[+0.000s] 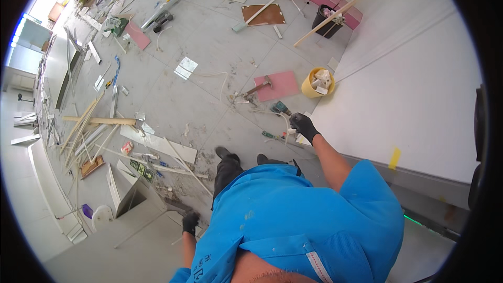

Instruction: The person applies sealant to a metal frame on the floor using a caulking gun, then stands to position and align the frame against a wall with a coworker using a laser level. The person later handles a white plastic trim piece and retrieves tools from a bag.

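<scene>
My right hand (303,125), in a black glove, is out ahead of me beside the white panel. Its fingers are curled closed, and anything inside them is too small to make out. Just past it is a green and black power drill (281,108). A second green tool (269,135) lies on the floor to the hand's left, with a pale cord (287,121) between. My left hand (190,222), also black-gloved, hangs low at my left side near a grey panel (141,230). Its fingers are too dark to read.
Ahead, a hammer (259,86) lies across a pink board (283,85), by a yellow bucket (305,85) of rubble. A large white panel (398,110) stands at right. Wooden strips (99,120), a white board (162,144) and debris litter the floor at left. A black bin (326,27) stands farther off.
</scene>
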`<action>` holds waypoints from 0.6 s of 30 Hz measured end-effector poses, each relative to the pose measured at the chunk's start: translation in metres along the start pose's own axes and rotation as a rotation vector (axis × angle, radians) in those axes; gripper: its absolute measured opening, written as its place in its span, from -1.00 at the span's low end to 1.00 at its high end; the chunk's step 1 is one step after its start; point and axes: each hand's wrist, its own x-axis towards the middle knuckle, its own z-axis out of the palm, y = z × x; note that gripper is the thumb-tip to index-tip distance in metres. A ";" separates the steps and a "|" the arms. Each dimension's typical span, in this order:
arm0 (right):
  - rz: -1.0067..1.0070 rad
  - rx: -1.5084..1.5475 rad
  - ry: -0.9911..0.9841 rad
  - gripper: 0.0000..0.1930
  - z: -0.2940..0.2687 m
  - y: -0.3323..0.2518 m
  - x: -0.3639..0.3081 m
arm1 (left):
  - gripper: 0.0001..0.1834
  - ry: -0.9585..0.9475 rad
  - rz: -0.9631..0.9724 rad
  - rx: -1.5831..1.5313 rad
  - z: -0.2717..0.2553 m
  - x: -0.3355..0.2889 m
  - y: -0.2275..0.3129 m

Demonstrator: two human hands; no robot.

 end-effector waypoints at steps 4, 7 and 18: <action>0.149 0.000 0.021 -0.70 0.027 -0.010 0.057 | -0.78 -0.224 -0.035 -0.163 0.017 0.043 -0.046; -0.024 -0.567 -0.162 -0.72 0.032 0.030 0.073 | -0.75 -0.244 -0.270 -0.496 -0.040 0.133 -0.052; 0.422 0.127 -0.212 -0.71 0.140 -0.159 0.174 | -0.66 0.375 -0.252 -0.897 -0.434 0.385 -0.101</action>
